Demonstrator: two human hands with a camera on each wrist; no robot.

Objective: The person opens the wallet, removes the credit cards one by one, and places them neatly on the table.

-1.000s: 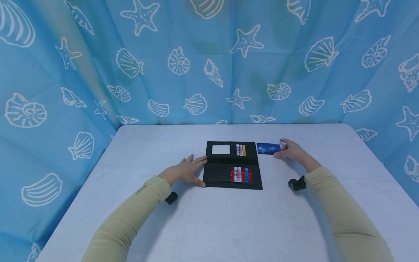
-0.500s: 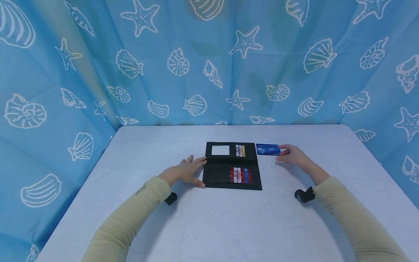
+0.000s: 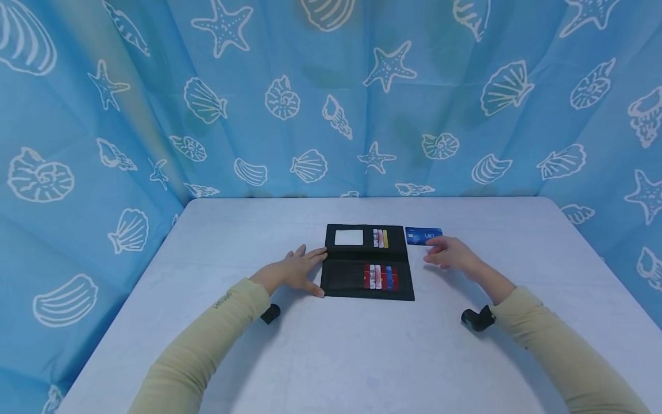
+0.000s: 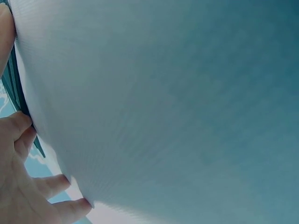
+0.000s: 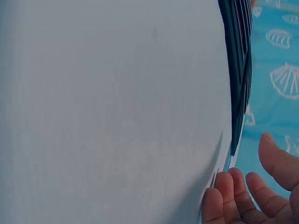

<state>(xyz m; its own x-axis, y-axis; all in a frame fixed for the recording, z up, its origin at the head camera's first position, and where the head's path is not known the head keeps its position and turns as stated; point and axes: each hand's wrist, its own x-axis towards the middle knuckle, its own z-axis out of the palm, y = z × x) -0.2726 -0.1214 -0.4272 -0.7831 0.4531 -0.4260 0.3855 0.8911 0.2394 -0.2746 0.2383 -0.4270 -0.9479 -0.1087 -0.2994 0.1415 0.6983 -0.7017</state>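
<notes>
A black long wallet (image 3: 345,275) lies unfolded on the white table, with several cards in its slots. My left hand (image 3: 293,272) rests at its left edge, fingers spread and thumb near the lower corner; the left wrist view shows the fingertips (image 4: 60,183) reaching down to the tabletop. Just right of the wallet's upper half lies a blue card marked VIP (image 3: 418,234). My right hand (image 3: 456,256) is at the card's near right side, partly covering that corner, thumb and fingers apart. Whether a fingertip touches the card cannot be told.
The white-covered table (image 3: 362,356) extends around the wallet. A blue curtain (image 3: 310,103) with shells and starfish hangs behind and along the sides. Black wrist-worn devices (image 3: 478,319) stick out below the sleeves.
My right hand has come off the card's right end and moved nearer and slightly left, toward its front edge. The left hand, wallet and card stay in place.
</notes>
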